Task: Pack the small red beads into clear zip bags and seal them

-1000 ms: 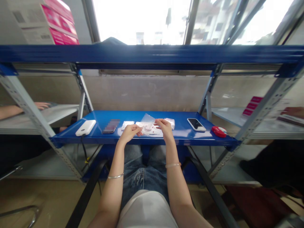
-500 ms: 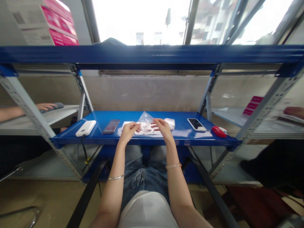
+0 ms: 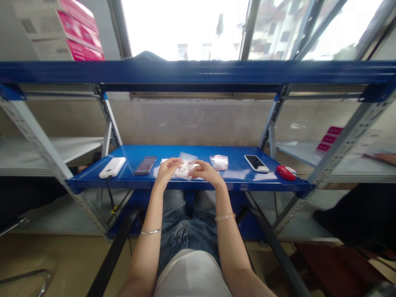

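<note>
A clear plastic bag (image 3: 187,156) is between my two hands, low over a white sheet (image 3: 163,161) on the blue shelf. My left hand (image 3: 168,169) pinches the bag's left edge between thumb and fingers. On the other side, my right hand (image 3: 206,171) has its fingers curled, thumb and fingertips closed at the bag's lower right edge. Small dark reddish bits show through or beneath the bag; whether they lie inside it I cannot tell. Just right of my right hand is a stack of clear plastic bags (image 3: 219,162).
A white power bank (image 3: 113,167) with a cable and a dark phone (image 3: 145,165) lie to the left. To the right are a white phone (image 3: 256,163) and a red and white object (image 3: 286,172). A blue beam (image 3: 198,72) crosses above. Another person's hand (image 3: 385,158) is at far right.
The bag has gone from upright to lower and flatter. My right hand's fingers have moved down and curled in at its lower edge. The co-worker's hand at left has left the view.
</note>
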A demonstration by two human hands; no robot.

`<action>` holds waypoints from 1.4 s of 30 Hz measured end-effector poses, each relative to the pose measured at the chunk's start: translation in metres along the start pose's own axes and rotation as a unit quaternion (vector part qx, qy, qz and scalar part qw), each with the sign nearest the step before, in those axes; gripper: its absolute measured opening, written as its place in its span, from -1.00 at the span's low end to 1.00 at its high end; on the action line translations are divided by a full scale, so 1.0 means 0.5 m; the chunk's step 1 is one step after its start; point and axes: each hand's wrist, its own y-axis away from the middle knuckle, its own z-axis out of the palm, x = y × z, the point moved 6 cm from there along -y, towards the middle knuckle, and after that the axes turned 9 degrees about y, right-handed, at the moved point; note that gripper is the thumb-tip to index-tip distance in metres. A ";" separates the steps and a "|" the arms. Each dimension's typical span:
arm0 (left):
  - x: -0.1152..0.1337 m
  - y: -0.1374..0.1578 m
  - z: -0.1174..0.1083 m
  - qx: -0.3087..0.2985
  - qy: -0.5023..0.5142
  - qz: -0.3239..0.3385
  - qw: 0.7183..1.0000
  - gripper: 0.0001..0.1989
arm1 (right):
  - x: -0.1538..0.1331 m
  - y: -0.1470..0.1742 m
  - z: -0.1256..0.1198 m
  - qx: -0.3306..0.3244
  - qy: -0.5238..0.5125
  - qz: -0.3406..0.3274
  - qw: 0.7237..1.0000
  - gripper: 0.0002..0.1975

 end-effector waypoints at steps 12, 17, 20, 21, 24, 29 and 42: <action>0.011 0.002 -0.025 0.085 0.006 0.015 0.996 -0.61 | 0.010 -0.001 -0.009 -0.008 0.012 -0.014 1.000 -0.66; -0.006 -0.003 -0.014 0.023 -0.010 -0.032 0.999 -0.53 | 0.003 0.003 -0.042 0.099 0.023 -0.030 0.994 -0.68; -0.005 0.002 0.003 -0.048 -0.043 -0.044 0.997 -0.60 | 0.002 0.005 -0.059 0.149 0.018 -0.037 0.988 -0.69; -0.002 0.004 0.008 -0.064 -0.050 -0.042 0.996 -0.62 | 0.003 0.006 -0.061 0.155 0.016 -0.034 0.987 -0.69; 0.007 0.008 0.012 -0.062 -0.050 -0.023 0.997 -0.66 | 0.004 0.009 -0.066 0.163 0.020 -0.020 0.986 -0.68; 0.009 0.004 -0.001 -0.004 -0.027 -0.005 1.000 -0.68 | -0.002 0.015 -0.059 0.127 0.065 -0.017 0.990 -0.72; 0.018 0.007 -0.002 0.010 -0.032 0.029 0.999 -0.72 | -0.018 0.014 -0.051 0.138 0.058 -0.038 0.988 -0.77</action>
